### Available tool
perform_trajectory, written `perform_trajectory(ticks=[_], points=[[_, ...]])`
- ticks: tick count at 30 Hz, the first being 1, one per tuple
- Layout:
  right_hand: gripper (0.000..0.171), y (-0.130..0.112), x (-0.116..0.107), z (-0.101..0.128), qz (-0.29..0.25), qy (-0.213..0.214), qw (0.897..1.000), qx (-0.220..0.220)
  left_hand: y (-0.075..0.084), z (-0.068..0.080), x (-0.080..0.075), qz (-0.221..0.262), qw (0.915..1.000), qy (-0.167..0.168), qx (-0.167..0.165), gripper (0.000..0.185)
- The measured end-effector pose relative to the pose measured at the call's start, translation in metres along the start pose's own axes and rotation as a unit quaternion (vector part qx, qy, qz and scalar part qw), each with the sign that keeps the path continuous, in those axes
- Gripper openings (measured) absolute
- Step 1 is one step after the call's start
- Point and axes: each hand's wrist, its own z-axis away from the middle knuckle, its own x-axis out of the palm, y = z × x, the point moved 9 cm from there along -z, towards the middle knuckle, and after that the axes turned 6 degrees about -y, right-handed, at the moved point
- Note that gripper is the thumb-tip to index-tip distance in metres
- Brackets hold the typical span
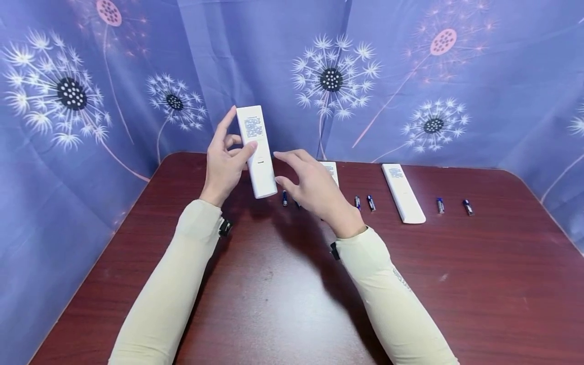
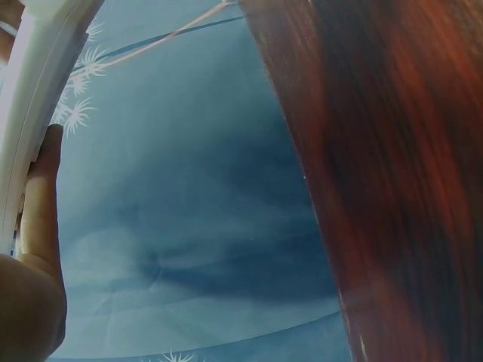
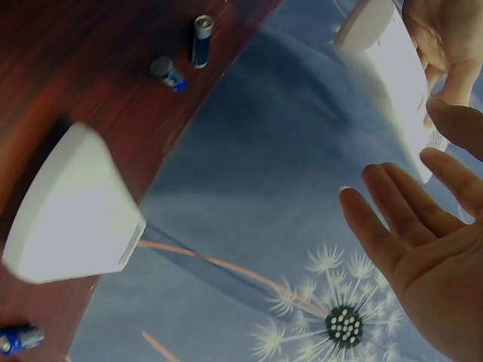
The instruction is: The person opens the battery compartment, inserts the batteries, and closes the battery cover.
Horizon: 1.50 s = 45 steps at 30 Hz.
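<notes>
A white remote control (image 1: 263,177) is held up above the far left of the table by my left hand (image 1: 222,170). Its back, with a printed label and a small slot, faces the head camera; the thumb lies across that back and the fingers are along the left edge. In the left wrist view only the side of the remote (image 2: 38,90) shows. My right hand (image 1: 315,185) is just right of the remote, fingers extended and thumb apart. The right wrist view shows its palm empty, with the remote (image 3: 389,72) beyond the fingertips.
Two more white remotes lie on the dark red wooden table (image 1: 274,284): one (image 1: 330,171) partly behind my right hand, another (image 1: 403,195) farther right. Small blue batteries, such as this battery (image 1: 285,197) and this battery (image 1: 440,205), lie beside them. A blue dandelion-patterned curtain (image 1: 264,61) hangs behind.
</notes>
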Motion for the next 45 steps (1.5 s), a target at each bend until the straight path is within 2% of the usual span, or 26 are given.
perform_trajectory(ticks=[6,12,20,29,39,45], points=[[0.038,-0.01,0.0,-0.003,0.027,0.048,0.998,-0.032,-0.001,-0.001,0.007,0.006,0.9999,-0.008,0.005,0.079],[0.033,-0.012,-0.001,-0.001,0.048,0.07,0.995,-0.043,0.002,0.0,0.014,0.005,0.9998,-0.018,0.008,0.08],[0.034,-0.012,-0.002,-0.002,0.041,0.07,0.996,-0.047,0.003,0.0,0.017,0.0,0.9997,-0.024,0.008,0.079],[0.035,-0.015,0.003,0.0,0.081,0.074,0.992,-0.067,0.005,0.002,0.019,-0.012,0.9995,-0.028,0.006,0.079],[0.035,-0.019,0.011,-0.001,0.096,0.062,0.992,-0.054,0.004,0.002,0.018,-0.005,0.9996,-0.029,-0.001,0.079],[0.037,-0.024,0.015,0.0,0.102,0.071,0.991,-0.05,0.005,0.002,0.017,-0.011,0.9996,-0.025,0.001,0.079]])
